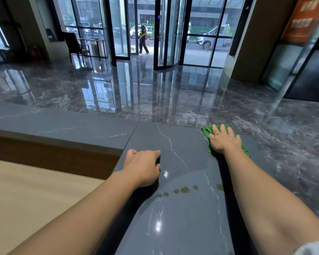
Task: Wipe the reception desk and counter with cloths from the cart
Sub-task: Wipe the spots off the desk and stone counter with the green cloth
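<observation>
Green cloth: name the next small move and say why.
Probably draw the right hand and green cloth back toward the body along the counter: the cloth sits at the far edge, while a row of spots lies nearer, unwiped.

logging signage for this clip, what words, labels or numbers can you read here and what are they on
Nothing here can be quoted as it reads.
Orange banner, upper right: pale characters, too blurred to read.
Dark sign on the left pillar: pale marks, too small to read.
White truck outside: no plate or lettering legible.
Green cloth and counter: no text on either.
</observation>
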`<action>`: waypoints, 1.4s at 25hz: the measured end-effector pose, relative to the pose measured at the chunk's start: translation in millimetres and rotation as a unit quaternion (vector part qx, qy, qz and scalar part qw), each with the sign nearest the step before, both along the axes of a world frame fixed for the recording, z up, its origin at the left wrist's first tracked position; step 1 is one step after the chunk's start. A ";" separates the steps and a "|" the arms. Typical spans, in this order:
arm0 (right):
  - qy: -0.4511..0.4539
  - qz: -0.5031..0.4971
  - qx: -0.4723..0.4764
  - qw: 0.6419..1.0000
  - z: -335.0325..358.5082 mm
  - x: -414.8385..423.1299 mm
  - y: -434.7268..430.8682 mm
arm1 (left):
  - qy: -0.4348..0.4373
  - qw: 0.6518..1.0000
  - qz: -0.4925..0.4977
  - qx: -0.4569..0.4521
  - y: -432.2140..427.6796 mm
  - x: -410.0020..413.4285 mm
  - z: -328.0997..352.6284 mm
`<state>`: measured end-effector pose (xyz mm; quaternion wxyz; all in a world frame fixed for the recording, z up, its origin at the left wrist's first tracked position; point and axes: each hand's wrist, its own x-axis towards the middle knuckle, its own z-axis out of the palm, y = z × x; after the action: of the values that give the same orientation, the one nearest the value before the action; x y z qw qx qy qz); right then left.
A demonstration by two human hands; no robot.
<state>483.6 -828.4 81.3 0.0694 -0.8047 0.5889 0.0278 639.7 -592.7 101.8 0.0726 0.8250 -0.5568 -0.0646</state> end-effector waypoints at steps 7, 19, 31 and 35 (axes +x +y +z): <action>-0.002 0.084 -0.009 0.996 -0.4 45.9 68.2 | -0.024 0.999 -0.010 0.031 -10.9 -0.8 5.9; -0.010 0.179 0.005 0.984 -3.6 12.2 34.3 | -0.109 0.993 0.042 0.034 -40.4 -44.3 -1.7; -0.005 -0.046 -0.008 0.999 -0.3 -63.7 -5.1 | -0.018 0.998 0.015 0.055 -38.1 -32.3 -5.6; 0.001 0.011 -0.015 1.000 -1.0 -26.7 32.6 | 0.011 0.998 0.002 0.069 -36.4 -26.6 -4.5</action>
<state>456.9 -795.9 80.3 0.0568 -0.8122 0.5803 0.0208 613.1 -629.1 97.4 0.0217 0.8284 -0.5484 -0.1117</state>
